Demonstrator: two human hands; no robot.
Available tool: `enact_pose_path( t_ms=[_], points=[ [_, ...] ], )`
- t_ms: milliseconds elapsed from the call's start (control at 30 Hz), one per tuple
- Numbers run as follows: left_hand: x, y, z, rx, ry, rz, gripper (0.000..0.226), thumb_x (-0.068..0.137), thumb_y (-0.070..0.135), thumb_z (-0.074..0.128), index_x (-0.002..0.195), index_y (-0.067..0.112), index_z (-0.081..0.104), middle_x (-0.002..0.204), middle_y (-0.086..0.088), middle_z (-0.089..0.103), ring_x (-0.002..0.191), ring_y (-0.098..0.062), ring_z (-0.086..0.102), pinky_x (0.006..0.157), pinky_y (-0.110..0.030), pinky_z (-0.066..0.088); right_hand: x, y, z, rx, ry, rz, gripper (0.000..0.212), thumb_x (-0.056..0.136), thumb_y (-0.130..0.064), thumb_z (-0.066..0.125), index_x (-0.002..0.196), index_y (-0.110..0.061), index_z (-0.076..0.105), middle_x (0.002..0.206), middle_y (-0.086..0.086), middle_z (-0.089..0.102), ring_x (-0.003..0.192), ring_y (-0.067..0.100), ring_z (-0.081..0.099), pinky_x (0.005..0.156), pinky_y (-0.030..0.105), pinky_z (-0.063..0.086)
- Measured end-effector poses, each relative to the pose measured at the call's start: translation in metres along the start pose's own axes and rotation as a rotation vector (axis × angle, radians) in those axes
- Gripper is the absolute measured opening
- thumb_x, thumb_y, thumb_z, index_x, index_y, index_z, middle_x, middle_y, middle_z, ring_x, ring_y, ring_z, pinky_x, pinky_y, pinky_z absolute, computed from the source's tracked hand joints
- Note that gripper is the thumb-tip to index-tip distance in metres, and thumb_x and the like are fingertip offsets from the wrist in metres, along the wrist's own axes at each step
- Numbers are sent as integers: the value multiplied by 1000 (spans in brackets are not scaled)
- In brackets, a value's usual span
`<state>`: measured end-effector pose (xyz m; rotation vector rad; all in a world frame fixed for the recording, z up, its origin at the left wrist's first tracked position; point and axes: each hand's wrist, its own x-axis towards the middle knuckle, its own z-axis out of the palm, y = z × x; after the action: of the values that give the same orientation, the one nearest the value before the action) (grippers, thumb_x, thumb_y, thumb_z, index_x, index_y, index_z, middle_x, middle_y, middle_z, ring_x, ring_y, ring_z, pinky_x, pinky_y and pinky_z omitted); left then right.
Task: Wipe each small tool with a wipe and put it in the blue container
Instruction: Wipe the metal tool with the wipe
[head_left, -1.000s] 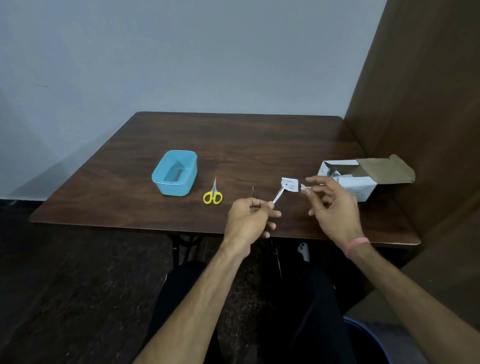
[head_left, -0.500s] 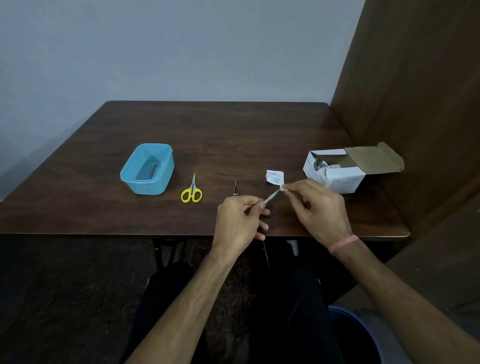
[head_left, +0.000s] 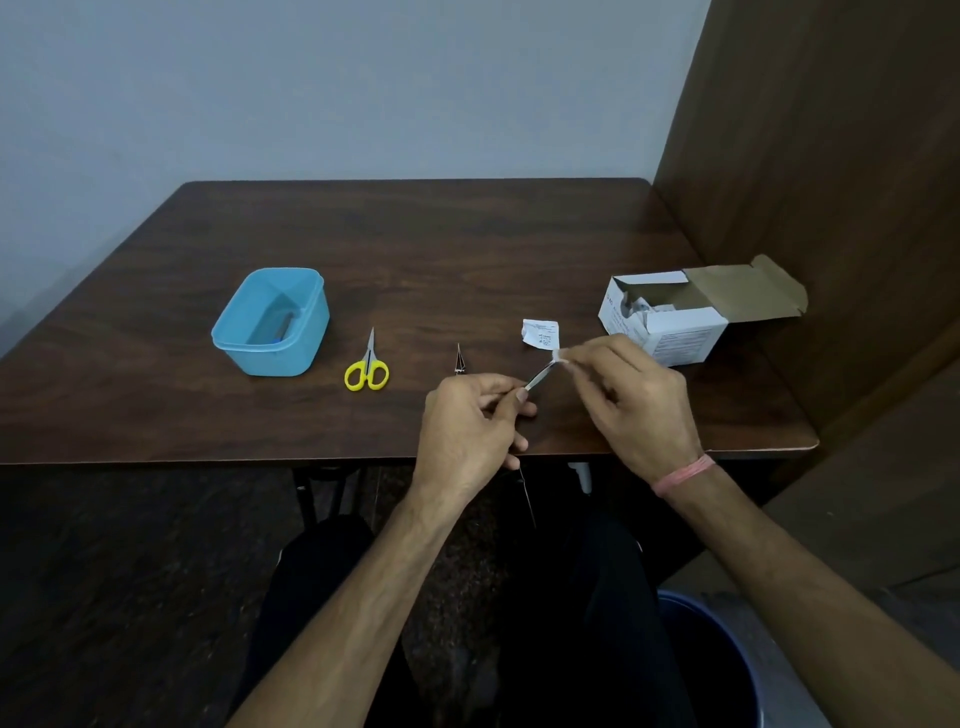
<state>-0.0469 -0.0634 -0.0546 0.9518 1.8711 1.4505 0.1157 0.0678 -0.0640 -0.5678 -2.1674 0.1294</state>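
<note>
Though its end hides under fingers, left hand (head_left: 470, 423) pinches tool (head_left: 539, 375); right hand (head_left: 636, 397) pinches wipe (head_left: 559, 356)

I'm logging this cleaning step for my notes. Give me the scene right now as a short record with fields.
left hand: left hand grips a slim metal tool
right hand: right hand pinches a wipe at the tool's tip
blue container: blue container on the table's left part, something lying inside
waiting tools: yellow scissors and a small dark tool, both on the table
torn wrapper: torn wrapper beyond the hands
wipe box: wipe box open, at right
</note>
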Motion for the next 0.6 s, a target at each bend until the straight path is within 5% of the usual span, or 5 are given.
enact_pose_path(
  t_ms=[100, 467, 600],
  points=[
    [0, -2, -2, 20, -21, 12, 14, 110, 16, 71, 120, 12, 82, 93, 6, 86, 55, -12, 73, 47, -28, 59, 0, 2, 4, -29, -98, -55, 17, 107, -20, 73, 121, -21, 82, 112, -7, 74, 87, 14, 75, 59, 42, 60],
    [1, -2, -5, 38, -58, 10, 14, 111, 18, 70, 119, 15, 81, 93, 7, 86, 57, -11, 72, 50, -30, 62, -2, 7, 1, 0, -46, 52, 14, 102, -18, 80, 113, -22, 87, 107, -10, 81, 86, 11, 77, 63, 40, 62],
    [1, -2, -5, 28, -60, 5, 13, 111, 18, 71, 119, 15, 81, 92, 7, 86, 57, -10, 72, 50, -31, 62, -2, 5, 1, 24, -40, 62, 13, 100, -17, 83, 110, -22, 88, 107, -12, 82, 85, -6, 66, 64, 36, 62]
  ],
)
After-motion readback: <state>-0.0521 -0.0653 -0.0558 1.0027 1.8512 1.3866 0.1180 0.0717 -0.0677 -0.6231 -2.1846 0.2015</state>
